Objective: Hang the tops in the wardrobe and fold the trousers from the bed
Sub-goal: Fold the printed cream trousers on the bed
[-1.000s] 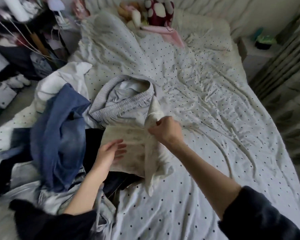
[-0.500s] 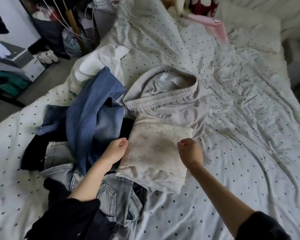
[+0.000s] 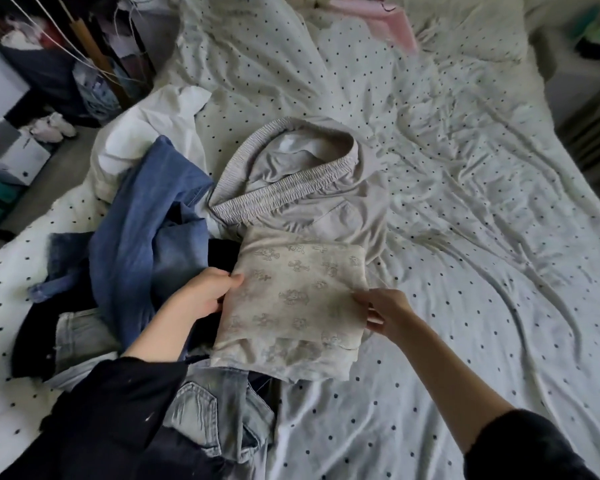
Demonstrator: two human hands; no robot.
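Gripping the folded cream trousers (image 3: 293,303) at both side edges, your left hand (image 3: 205,292) and right hand (image 3: 383,310) pinched them. They sat just below the grey trousers (image 3: 298,199) on the bed (image 3: 465,237).

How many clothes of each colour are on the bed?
Counting what I can tell apart in the heap:
Cream patterned, folded, held by the left hand and right hand: 1
Grey with elastic waistband: 1
White: 1
Blue denim: 1
Pale washed jeans: 1
Black or dark: at least 1
Total: about 6
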